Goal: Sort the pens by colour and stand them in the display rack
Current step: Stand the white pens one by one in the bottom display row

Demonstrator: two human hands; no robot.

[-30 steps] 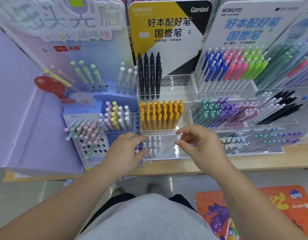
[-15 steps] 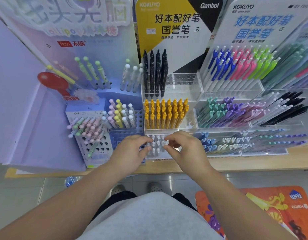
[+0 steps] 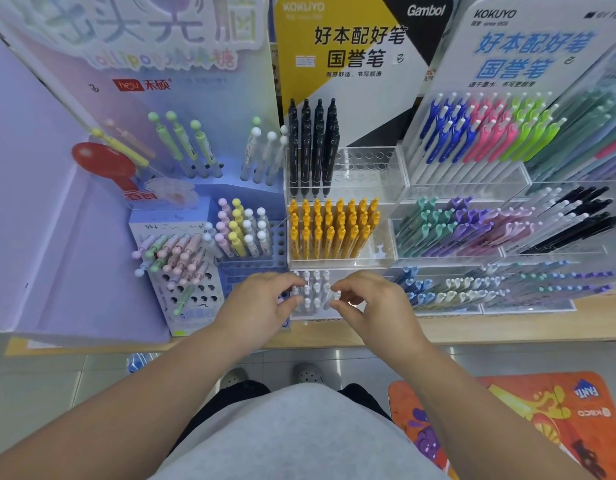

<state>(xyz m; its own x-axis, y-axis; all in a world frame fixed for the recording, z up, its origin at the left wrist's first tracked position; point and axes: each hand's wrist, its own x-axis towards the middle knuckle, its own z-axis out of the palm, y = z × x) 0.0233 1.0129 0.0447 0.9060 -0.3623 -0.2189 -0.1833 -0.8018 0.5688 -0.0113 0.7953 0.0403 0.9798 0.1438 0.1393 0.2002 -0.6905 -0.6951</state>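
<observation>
A clear tiered display rack (image 3: 368, 181) holds black pens (image 3: 313, 147) on its top tier and yellow pens (image 3: 330, 230) on the middle tier. Several white pens (image 3: 313, 289) stand in its lowest tier. My left hand (image 3: 261, 303) is at the left edge of that white cluster, fingertips curled onto pen tops. My right hand (image 3: 372, 306) is at the right edge and pinches the top of a white pen (image 3: 332, 297) between thumb and forefinger. Both hands hide part of the cluster.
A purple lollipop-pen stand (image 3: 181, 271) with pastel pens is at the left. Acrylic racks (image 3: 507, 233) of blue, pink, green, purple and black pens fill the right. The wooden shelf edge (image 3: 507, 330) runs below. An orange floor mat (image 3: 528, 420) lies lower right.
My right hand has moved left and down from the middle tier's front to the white pens. My left hand has shifted slightly right, so both hands now meet over the lowest tier.
</observation>
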